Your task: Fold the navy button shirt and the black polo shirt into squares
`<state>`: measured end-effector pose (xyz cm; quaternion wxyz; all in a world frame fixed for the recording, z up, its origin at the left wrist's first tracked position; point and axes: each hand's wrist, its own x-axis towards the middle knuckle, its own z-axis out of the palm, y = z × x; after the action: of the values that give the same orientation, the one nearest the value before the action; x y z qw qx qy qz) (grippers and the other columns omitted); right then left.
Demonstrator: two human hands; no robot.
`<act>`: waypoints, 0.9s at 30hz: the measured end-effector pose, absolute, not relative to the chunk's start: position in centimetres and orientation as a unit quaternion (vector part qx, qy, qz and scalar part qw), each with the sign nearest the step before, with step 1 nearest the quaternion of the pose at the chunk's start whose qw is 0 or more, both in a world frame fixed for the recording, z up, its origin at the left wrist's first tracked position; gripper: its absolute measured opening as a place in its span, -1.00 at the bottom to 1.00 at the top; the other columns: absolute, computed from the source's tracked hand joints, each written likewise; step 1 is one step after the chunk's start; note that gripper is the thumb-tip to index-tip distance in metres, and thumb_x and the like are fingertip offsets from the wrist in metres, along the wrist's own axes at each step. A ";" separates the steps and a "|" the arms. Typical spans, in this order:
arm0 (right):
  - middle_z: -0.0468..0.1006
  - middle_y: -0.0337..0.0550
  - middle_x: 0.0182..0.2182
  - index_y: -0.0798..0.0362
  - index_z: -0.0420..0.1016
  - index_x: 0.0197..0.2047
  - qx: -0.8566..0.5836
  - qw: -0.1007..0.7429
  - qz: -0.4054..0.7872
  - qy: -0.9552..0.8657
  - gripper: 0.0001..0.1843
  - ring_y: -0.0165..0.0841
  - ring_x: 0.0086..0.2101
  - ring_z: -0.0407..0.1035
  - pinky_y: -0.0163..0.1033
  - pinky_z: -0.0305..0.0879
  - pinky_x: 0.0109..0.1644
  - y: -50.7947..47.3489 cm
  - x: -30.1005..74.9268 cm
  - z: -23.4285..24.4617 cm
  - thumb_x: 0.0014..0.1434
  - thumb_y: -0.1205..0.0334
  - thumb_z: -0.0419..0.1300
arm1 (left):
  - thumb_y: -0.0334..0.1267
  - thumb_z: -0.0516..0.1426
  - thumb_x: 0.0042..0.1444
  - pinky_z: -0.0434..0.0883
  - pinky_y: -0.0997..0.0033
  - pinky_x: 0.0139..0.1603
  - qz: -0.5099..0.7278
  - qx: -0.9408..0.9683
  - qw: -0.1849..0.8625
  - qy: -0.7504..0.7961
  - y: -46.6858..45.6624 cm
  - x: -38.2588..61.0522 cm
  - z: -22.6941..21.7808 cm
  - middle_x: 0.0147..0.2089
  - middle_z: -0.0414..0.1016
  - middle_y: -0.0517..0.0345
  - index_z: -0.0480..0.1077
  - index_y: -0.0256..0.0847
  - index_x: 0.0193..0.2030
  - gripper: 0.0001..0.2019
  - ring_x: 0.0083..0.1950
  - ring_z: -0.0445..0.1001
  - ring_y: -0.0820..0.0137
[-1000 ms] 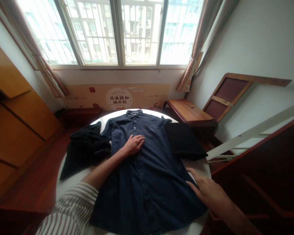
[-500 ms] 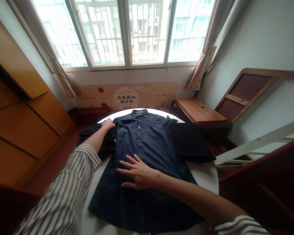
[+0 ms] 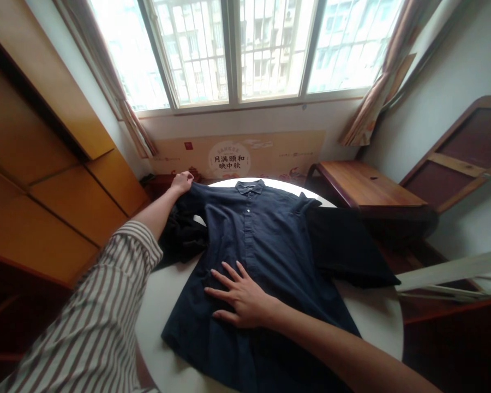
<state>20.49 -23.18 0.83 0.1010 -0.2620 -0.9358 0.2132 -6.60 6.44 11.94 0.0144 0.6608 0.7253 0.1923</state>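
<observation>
A dark navy button-up shirt lies front up on a round white table, its collar pointing to the window. At the far left, my left hand pinches the end of the shirt's left-side sleeve and holds it raised and stretched outward. My right hand rests flat on the shirt's lower front, fingers spread. Under the raised sleeve lies a crumpled black garment. On the right, a folded black cloth sits beside the shirt and reaches past the table's edge.
Beyond the table is a wall with a printed banner below a barred window. A wooden bench stands at the back right. Wooden cabinets line the left side, and a pale rail runs at the right.
My left hand has lifted the sleeve and drawn it outward, away from the shirt's body. My right hand stays flat on the shirt front. The camera view has shifted left.
</observation>
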 end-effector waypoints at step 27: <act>0.03 -0.09 0.41 -0.19 0.05 0.42 -0.258 0.100 0.181 -0.944 -0.33 0.01 0.37 -0.21 0.33 -0.37 0.35 -23.1 20.6 -0.1 0.34 -0.23 -0.10 | 0.19 0.03 0.17 0.34 0.45 -0.22 0.087 0.662 0.500 0.551 -29.5 -9.9 4.2 -0.28 0.52 0.15 0.50 -0.27 -0.21 -0.49 -0.27 0.42 0.33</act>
<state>20.55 -23.10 -0.13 0.0995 -0.2584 -0.9436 0.1815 -9.92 -29.45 4.20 0.4999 0.6623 0.5514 0.0867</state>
